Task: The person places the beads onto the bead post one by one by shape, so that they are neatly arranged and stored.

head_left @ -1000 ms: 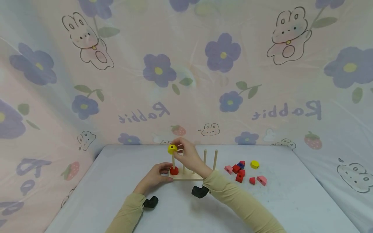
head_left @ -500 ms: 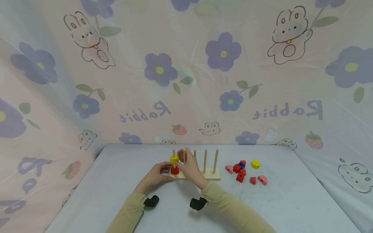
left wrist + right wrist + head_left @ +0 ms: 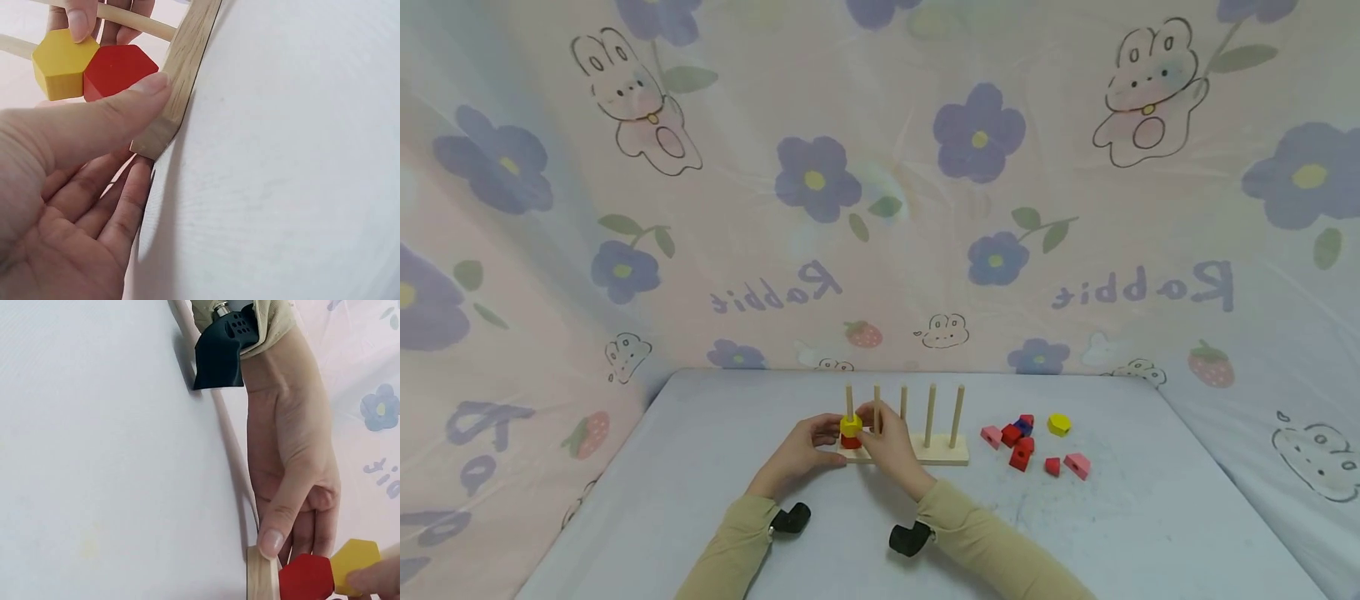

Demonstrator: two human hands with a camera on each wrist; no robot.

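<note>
Biggest risk I can see: the yellow hexagon block (image 3: 851, 424) looks like it's sitting right on top of the red hexagon block (image 3: 850, 442) on the leftmost peg (image 3: 849, 398) of the wooden peg board (image 3: 942, 454), and if the right hand (image 3: 889, 442) lets go with a sideways tug, it could tip or drag the light board. The left hand (image 3: 801, 450) is what's guarding against that, with its thumb (image 3: 134, 103) pressed on the board's left end and fingers tucked along its edge. If that thumb slips, the board probably skids on the smooth white worktop (image 3: 715, 467). The right hand is pinching the yellow block with narrow fingertips; from the left wrist view one fingertip (image 3: 80, 22) rests on its upper face. So the yellow block is at the board's left end, between both hands. The loose pile of blocks (image 3: 1026, 446) sits well apart, right of the board.
</note>
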